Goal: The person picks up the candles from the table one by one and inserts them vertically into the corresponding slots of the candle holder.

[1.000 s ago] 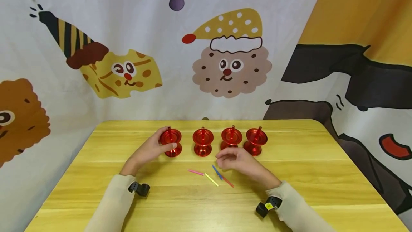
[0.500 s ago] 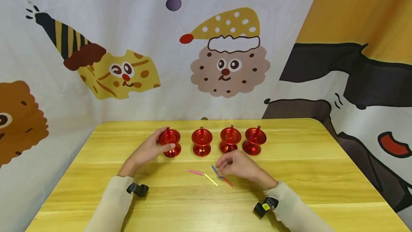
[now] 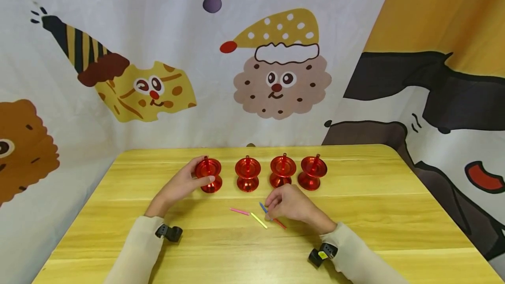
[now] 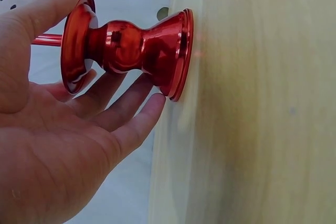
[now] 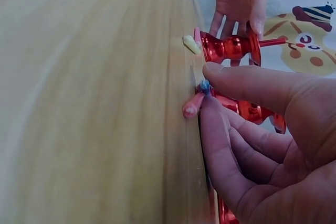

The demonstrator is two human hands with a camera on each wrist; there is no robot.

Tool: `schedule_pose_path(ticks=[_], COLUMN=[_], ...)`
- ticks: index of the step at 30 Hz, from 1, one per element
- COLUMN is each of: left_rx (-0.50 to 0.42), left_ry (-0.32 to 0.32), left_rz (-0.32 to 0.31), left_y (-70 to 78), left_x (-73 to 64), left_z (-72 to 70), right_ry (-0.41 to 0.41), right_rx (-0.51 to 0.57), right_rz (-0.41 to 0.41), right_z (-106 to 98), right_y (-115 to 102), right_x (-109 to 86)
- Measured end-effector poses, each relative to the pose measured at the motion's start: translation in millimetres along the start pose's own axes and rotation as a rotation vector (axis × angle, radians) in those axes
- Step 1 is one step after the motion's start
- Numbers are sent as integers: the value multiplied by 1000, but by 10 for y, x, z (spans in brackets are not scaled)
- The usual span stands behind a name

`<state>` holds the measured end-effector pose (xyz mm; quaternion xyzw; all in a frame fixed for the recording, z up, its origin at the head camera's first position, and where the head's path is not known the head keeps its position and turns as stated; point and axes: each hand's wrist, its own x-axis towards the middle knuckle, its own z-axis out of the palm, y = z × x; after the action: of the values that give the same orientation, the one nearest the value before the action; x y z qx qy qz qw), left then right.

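Note:
My left hand [image 3: 181, 183] holds the leftmost red candle holder [image 4: 123, 45], thumb on its dish rim and fingers behind its stem. The holder stands upright on the table. My right hand [image 3: 293, 205] is low over the table, with thumb and index finger pinching a thin blue candle [image 3: 263, 207] near its lower end. A red candle [image 3: 279, 223] lies against the blue one, partly covered by the fingers. To their left lie a yellow candle [image 3: 258, 220] and a pink candle [image 3: 239, 211]. In the right wrist view the blue candle [image 5: 204, 86] shows between thumb and fingertip.
Several red holders stand in a row: one at the middle [image 3: 247, 174], one right of it [image 3: 282, 170], one at the right end [image 3: 312, 173]. Each has an upright red rod. A printed cloth [image 3: 221, 113] hangs behind the wooden table [image 3: 221, 253].
My right hand has come down and slightly toward me, from above the candles to the blue one, its thumb and finger closing on it. The left hand stays on its holder.

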<state>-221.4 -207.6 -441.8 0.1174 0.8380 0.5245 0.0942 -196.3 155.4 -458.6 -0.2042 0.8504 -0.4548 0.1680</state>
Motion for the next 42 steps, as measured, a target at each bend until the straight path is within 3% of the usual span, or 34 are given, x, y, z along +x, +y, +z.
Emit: schedule_pose_path(ticks=[15, 33, 42], left_rx=[7, -50, -51], left_ry=[6, -4, -13], left_rz=[12, -28, -24], left_y=[6, -10, -29], left_x=[-7, 14, 12], left_z=[19, 2, 0], right_ry=[4, -14, -16], right_rx=[-64, 119, 136], right_rz=[6, 1, -58], right_z=[32, -4, 18], right_y=[-40, 26, 23], right_x=[5, 28, 36])
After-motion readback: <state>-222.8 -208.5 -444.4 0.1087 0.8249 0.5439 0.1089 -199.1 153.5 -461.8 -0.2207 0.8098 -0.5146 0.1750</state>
